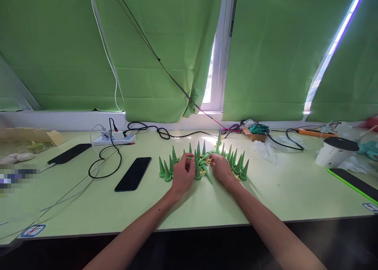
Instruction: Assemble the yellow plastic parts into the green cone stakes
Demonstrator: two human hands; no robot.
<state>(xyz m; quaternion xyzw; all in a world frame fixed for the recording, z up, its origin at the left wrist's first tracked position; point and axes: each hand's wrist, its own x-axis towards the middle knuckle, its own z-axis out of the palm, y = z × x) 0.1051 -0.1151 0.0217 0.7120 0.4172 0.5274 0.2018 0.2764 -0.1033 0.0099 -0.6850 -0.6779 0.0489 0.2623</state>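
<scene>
Left hand (183,173) and right hand (221,167) are curled among spikes (197,170), grasp unclear; probably light, stiff, best held by bases (168,178).

You have bare worktop (280,191) between the green spikes (243,172) and the white cup (329,154); spikes crowd your hands (183,172), and a black phone (132,174) obstructs your left.
</scene>
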